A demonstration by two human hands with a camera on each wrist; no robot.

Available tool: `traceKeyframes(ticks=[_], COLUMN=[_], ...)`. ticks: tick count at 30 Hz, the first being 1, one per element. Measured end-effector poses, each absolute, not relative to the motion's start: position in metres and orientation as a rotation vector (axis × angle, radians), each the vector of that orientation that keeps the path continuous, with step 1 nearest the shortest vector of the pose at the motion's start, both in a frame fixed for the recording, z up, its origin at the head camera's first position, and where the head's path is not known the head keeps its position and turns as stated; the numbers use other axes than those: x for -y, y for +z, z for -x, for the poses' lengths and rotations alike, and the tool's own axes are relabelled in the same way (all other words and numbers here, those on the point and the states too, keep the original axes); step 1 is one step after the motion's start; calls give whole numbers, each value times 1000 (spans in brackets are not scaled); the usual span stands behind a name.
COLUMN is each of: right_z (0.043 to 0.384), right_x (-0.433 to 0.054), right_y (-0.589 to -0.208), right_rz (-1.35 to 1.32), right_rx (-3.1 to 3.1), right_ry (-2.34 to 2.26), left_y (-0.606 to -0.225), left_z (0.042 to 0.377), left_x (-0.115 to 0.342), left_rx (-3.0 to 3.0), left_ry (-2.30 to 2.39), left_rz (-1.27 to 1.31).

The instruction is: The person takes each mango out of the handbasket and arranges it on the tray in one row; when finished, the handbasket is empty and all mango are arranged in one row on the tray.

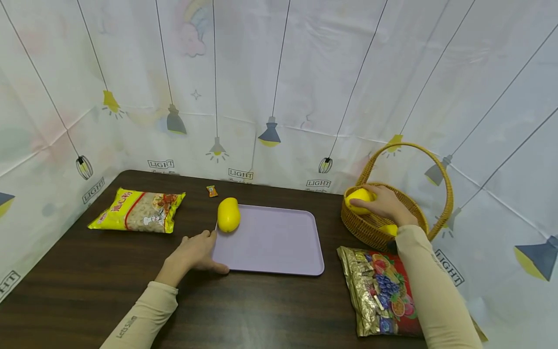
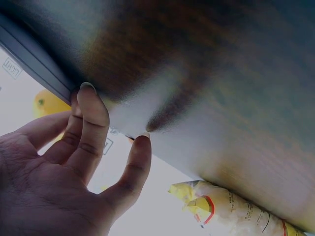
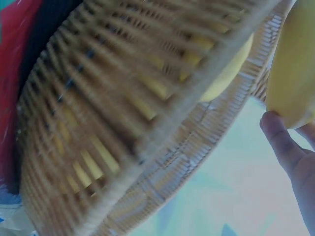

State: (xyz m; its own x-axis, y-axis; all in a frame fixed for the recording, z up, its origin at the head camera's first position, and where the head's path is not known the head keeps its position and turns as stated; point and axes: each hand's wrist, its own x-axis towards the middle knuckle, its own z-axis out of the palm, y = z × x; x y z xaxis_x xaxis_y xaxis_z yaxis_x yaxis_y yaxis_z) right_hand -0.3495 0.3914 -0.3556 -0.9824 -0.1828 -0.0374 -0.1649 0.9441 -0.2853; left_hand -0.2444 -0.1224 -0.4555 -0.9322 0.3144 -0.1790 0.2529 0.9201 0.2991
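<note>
At the left end of the lavender tray [image 1: 274, 240], my left hand [image 1: 193, 253] rests with its thumb by the near corner and fingertips along the side edge. The left wrist view shows the fingers of this left hand [image 2: 86, 132] loosely bent, their tips at the tray rim [image 2: 34, 56]. A yellow mango [image 1: 228, 214] lies on the tray's far left corner. At the right, my right hand [image 1: 385, 203] grips another yellow mango [image 1: 359, 199] over the far left rim of the wicker basket [image 1: 364, 229]. More yellow fruit [image 1: 389, 229] lies inside the basket.
A yellow bag of food [image 1: 141, 212] lies at the left of the dark table [image 1: 257, 310]. Behind the tray sits a small orange wrapped candy [image 1: 211, 191]. A gold and red candy bag [image 1: 379, 293] lies before the basket, whose tall handle [image 1: 449, 194] arches up.
</note>
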Motion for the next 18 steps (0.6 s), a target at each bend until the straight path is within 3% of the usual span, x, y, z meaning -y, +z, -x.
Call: traceKeyframes(ticks=[18], right_z=[362], right_x=[-332], right_y=[-359], right_rz=[407], right_rx=[-3043], right_ry=[-520], left_y=[-455], left_z=[244], left_x=[122], left_rx=[-2862], left_ry=[397], left_rz=[-427])
